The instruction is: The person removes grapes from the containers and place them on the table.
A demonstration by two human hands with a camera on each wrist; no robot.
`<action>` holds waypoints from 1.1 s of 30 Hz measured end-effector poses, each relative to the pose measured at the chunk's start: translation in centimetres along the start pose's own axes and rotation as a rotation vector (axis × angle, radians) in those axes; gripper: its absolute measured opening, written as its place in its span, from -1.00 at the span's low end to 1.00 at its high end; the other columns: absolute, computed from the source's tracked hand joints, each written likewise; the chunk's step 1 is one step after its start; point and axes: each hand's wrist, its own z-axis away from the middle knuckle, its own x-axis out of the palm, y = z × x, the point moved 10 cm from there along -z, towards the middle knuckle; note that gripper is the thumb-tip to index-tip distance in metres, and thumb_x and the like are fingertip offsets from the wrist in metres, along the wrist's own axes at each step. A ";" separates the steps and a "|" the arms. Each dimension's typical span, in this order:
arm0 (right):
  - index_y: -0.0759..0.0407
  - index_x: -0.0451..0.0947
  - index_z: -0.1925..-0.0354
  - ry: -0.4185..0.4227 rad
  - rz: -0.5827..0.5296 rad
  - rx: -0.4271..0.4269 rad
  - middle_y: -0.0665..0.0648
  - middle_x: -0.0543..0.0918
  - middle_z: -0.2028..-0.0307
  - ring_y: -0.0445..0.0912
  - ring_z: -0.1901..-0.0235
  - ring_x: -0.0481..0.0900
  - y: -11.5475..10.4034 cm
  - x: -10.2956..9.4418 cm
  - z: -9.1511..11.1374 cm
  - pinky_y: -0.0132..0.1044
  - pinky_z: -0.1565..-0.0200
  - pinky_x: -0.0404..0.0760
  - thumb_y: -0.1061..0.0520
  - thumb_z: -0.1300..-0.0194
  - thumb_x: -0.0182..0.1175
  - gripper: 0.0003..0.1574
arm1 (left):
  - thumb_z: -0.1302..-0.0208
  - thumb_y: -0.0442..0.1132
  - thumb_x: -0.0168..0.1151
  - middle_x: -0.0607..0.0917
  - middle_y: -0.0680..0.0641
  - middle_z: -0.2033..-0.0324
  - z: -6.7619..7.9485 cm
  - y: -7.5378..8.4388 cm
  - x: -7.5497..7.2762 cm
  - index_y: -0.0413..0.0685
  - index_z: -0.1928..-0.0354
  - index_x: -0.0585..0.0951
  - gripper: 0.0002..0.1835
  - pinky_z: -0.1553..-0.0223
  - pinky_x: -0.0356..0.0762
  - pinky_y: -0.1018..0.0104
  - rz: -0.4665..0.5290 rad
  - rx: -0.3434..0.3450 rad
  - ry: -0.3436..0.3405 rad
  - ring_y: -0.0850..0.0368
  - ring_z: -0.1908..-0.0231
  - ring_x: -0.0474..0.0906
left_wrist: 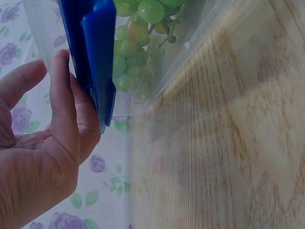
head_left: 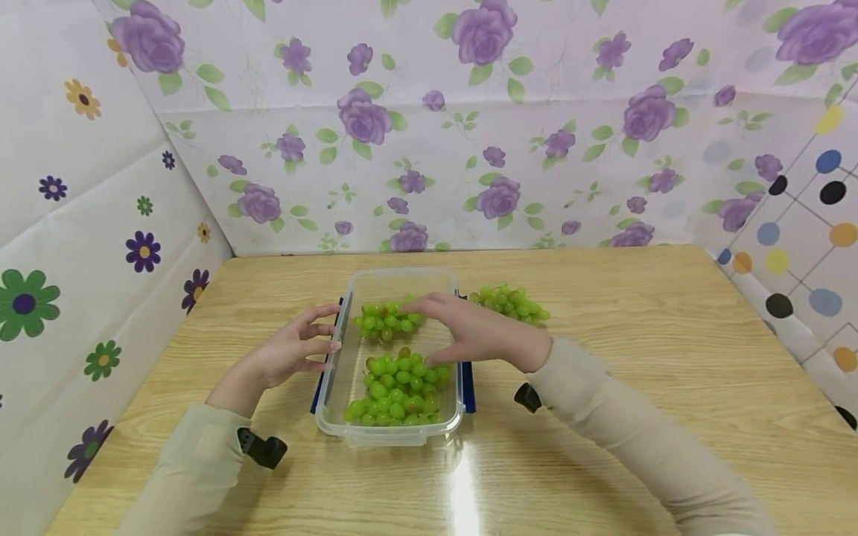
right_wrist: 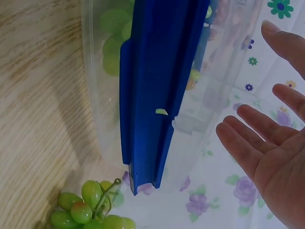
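A clear rectangular plastic container (head_left: 389, 424) with blue side latches sits on the pale wooden table (head_left: 637, 357), near the middle and a little left, and holds two bunches of green grapes: one at its far end (head_left: 385, 318) and a larger one at its near end (head_left: 398, 391). A third bunch of green grapes (head_left: 509, 303) lies on the table just beside the container's far right corner. The left hand (head_left: 295, 353) rests against the container's left wall with fingers loosely spread, touching the blue latch (left_wrist: 93, 57) but gripping nothing. The right hand (head_left: 469, 331) hovers over the open container, fingers straight and relaxed, palm down, holding nothing; the right wrist view shows its open palm (right_wrist: 271, 152) clear of the right-hand blue latch (right_wrist: 157, 95). The risks here seem modest. A sideways push from the left hand could slide the light container across the smooth tabletop. If the right hand comes down carelessly it may squash the soft grapes or knock single berries off their stems. Reaching for the loose bunch, the sleeve might catch the container's rim and tip it.
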 end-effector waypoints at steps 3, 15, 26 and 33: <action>0.17 0.16 -0.40 -0.022 -0.006 0.008 0.18 0.27 -0.34 0.07 -0.31 0.25 0.1 0.6 -0.3 -0.01 -0.26 0.34 0.14 -0.17 0.35 -0.09 | -0.32 -0.24 0.17 0.08 -0.38 -0.32 0.0 0.0 0.0 0.00 -0.49 -0.09 -0.16 0.04 0.54 0.13 0.001 0.000 -0.001 0.04 -0.04 0.38; 0.17 0.18 -0.39 -0.083 0.034 -0.014 0.22 0.36 -0.27 0.08 -0.24 0.34 0.1 2.4 -1.3 -0.06 -0.20 0.40 0.09 -0.16 0.36 -0.08 | -0.33 -0.25 0.16 0.11 -0.36 -0.29 0.0 0.1 -0.1 -0.01 -0.49 -0.08 -0.17 0.07 0.55 0.16 0.004 -0.008 0.007 0.10 0.02 0.41; 0.20 0.21 -0.37 -0.111 0.062 0.008 0.23 0.38 -0.27 0.08 -0.24 0.35 0.0 3.1 -2.0 -0.04 -0.21 0.39 0.09 -0.16 0.37 -0.10 | -0.33 -0.24 0.16 0.09 -0.37 -0.31 -0.1 -0.1 -0.1 0.01 -0.49 -0.08 -0.17 0.06 0.54 0.15 0.002 -0.010 0.004 0.08 0.00 0.40; 0.20 0.20 -0.38 -0.154 0.026 0.062 0.20 0.36 -0.28 0.06 -0.24 0.36 0.4 4.2 -2.4 -0.09 -0.22 0.39 0.11 -0.17 0.35 -0.12 | -0.32 -0.24 0.16 0.10 -0.37 -0.30 -0.1 -0.1 -0.1 0.01 -0.49 -0.08 -0.17 0.06 0.54 0.14 0.006 -0.009 0.008 0.07 -0.01 0.40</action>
